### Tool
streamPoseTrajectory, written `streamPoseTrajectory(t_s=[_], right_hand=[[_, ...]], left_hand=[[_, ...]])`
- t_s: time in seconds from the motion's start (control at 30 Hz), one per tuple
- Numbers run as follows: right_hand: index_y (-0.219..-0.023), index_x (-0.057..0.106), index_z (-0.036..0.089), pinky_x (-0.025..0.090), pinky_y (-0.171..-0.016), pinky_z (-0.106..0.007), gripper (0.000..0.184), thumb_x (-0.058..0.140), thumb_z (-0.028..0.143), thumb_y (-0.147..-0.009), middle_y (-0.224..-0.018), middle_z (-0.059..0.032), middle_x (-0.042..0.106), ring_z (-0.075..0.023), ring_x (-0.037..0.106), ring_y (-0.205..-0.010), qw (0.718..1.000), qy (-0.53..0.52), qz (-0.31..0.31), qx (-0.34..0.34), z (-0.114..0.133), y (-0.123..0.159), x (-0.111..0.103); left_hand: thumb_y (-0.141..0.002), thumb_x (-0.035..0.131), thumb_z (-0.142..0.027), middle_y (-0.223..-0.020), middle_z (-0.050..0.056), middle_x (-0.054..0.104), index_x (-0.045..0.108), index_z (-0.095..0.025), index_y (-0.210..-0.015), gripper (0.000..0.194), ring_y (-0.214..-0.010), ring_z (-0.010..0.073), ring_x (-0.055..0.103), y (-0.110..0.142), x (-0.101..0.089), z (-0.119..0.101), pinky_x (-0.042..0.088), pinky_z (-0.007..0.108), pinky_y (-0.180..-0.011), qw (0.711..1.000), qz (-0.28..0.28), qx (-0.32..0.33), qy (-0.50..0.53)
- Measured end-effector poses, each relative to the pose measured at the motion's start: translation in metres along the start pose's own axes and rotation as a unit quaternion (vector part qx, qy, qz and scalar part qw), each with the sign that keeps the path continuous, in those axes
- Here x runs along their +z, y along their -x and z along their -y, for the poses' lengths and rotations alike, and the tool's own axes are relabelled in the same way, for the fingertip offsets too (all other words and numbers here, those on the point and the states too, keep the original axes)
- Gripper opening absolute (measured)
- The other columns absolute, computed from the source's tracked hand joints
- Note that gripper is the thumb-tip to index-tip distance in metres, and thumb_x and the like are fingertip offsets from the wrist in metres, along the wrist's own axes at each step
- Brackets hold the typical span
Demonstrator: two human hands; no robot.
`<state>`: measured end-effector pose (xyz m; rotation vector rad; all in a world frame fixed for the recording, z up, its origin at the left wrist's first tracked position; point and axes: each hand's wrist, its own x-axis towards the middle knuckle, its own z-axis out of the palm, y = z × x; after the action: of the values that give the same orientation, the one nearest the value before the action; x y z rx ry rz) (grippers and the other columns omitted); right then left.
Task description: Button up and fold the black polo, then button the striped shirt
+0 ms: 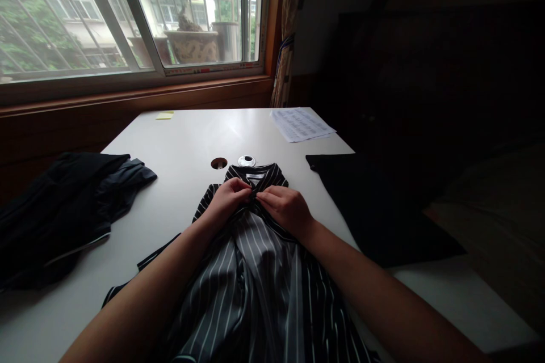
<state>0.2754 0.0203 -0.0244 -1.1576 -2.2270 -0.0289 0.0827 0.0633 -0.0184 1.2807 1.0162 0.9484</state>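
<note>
A black shirt with white stripes (264, 255) lies on the white table (191, 136), its collar toward the far side and its front hanging apart below the neck. Just under the collar, my left hand (232, 195) pinches one front edge of the shirt. My right hand (287, 207) grips the opposite edge, and the fingertips of both hands nearly meet there. Whether a button sits between them is hidden by the fingers. A pale label shows inside the collar.
Dark folded clothing (63, 204) lies at the left, and a black garment (378, 204) at the right edge. Farther back are printed papers (302, 125), a yellow sticky note (164, 115), a round cable hole (218, 163) and its silver cover (247, 161). A barred window (191, 11) stands behind.
</note>
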Motion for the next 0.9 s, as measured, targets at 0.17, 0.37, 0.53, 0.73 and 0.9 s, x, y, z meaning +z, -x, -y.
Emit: streamPoseTrajectory(t_s=[0.17, 0.37, 0.53, 0.73, 0.9], right_hand=[[-0.099, 0.073, 0.025, 0.048, -0.078, -0.031, 0.021, 0.052, 0.028, -0.098, -0.090, -0.0067, 0.071, -0.0193, 0.064, -0.085, 0.999, -0.027, 0.033, 0.003, 0.004, -0.001, -0.003], [-0.097, 0.073, 0.026, 0.050, -0.081, -0.031, 0.017, 0.056, 0.027, -0.095, -0.093, -0.0051, 0.071, -0.0191, 0.065, -0.087, 0.996, -0.088, 0.014, 0.007, 0.009, -0.001, 0.004], [-0.093, 0.071, 0.024, 0.051, -0.078, -0.030, 0.012, 0.059, 0.025, -0.092, -0.090, -0.0036, 0.069, -0.0175, 0.065, -0.083, 0.986, -0.142, -0.051, 0.065, 0.005, -0.002, 0.004], [-0.088, 0.069, 0.023, 0.052, -0.073, -0.030, 0.007, 0.062, 0.024, -0.090, -0.083, -0.0029, 0.065, -0.0172, 0.063, -0.076, 0.976, -0.150, -0.092, 0.128, -0.002, -0.004, 0.001], [-0.095, 0.070, 0.024, 0.053, -0.080, -0.031, 0.009, 0.063, 0.022, -0.089, -0.090, -0.0032, 0.067, -0.0186, 0.065, -0.085, 0.977, -0.162, -0.083, 0.112, -0.004, -0.004, 0.004]], left_hand=[[-0.070, 0.074, -0.025, -0.068, -0.001, 0.063, 0.065, -0.015, -0.079, 0.016, -0.061, 0.0122, 0.058, -0.001, -0.002, 0.001, 0.044, 0.025, -0.061, 1.000, 0.003, -0.001, 0.013], [-0.071, 0.073, -0.026, -0.076, 0.000, 0.064, 0.067, -0.016, -0.085, 0.018, -0.068, 0.0128, 0.058, -0.003, -0.003, 0.003, 0.045, 0.026, -0.067, 1.000, 0.012, 0.027, -0.002], [-0.072, 0.073, -0.027, -0.080, 0.001, 0.066, 0.065, -0.016, -0.088, 0.020, -0.074, 0.0143, 0.061, -0.004, -0.002, 0.006, 0.047, 0.026, -0.070, 0.999, 0.007, 0.032, -0.013], [-0.074, 0.074, -0.029, -0.087, 0.003, 0.069, 0.065, -0.017, -0.091, 0.023, -0.080, 0.0164, 0.063, -0.003, -0.002, 0.006, 0.048, 0.028, -0.074, 0.999, 0.015, 0.045, -0.023], [-0.075, 0.073, -0.030, -0.089, 0.003, 0.068, 0.065, -0.017, -0.092, 0.022, -0.084, 0.0174, 0.063, -0.001, -0.001, 0.004, 0.048, 0.030, -0.078, 0.997, 0.011, 0.058, -0.052]])
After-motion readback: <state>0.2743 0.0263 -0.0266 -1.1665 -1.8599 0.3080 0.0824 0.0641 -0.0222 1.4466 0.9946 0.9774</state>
